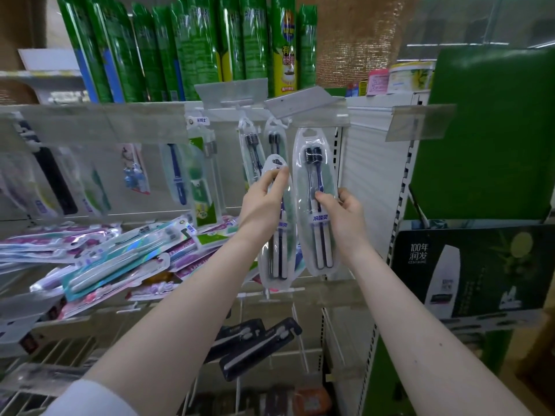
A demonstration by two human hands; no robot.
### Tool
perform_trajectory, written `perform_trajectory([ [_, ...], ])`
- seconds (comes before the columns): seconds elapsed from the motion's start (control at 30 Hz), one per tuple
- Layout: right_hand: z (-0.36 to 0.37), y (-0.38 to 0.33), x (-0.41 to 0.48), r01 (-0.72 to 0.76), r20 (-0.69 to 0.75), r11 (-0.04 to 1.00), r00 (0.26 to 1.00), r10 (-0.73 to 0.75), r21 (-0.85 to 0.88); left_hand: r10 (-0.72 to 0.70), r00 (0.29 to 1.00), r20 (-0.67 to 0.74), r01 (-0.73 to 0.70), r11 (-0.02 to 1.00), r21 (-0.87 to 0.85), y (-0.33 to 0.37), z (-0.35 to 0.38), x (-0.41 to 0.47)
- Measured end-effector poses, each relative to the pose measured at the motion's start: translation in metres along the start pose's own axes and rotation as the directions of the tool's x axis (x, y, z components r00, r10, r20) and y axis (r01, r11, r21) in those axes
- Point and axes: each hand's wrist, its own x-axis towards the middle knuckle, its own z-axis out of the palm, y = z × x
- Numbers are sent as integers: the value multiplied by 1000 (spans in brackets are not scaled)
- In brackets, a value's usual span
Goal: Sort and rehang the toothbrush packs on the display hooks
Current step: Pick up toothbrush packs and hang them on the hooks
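My right hand (342, 214) pinches a clear twin toothbrush pack (315, 181) at its middle, held upright with its hang hole just below a clear price flap (306, 103). My left hand (264, 202) grips a second, matching twin pack (277, 253) near its top, just left of the first. Two more packs of the same kind (255, 145) hang from hooks behind them. A heap of mixed toothbrush packs (105, 253) lies on the shelf at the left.
Other toothbrush packs (177, 172) hang further left behind clear flaps. Green spray cans (180, 49) stand on the shelf above. Black toothbrush packs (258, 346) hang on the lower row. A green display board (486, 139) and a boxed product (468, 271) stand at the right.
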Motion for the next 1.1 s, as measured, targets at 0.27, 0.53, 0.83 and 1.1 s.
perform_trajectory([
  [0.27,3,-1,0,19,23,997,1000,-18,-70,-32,998,-45,34,999,29,7,0,-7],
  [0.53,0,1,-3,43,36,995,999,-39,-95,88,986,-141,-79,995,67,0,-11,-6],
  [0.83,6,-15,5,40,4,993,999,-39,-108,91,990,-108,-72,982,172,32,-23,14],
  [1.1,14,-21,7,39,-19,993,999,-42,-111,-20,992,-125,40,986,160,55,-22,18],
])
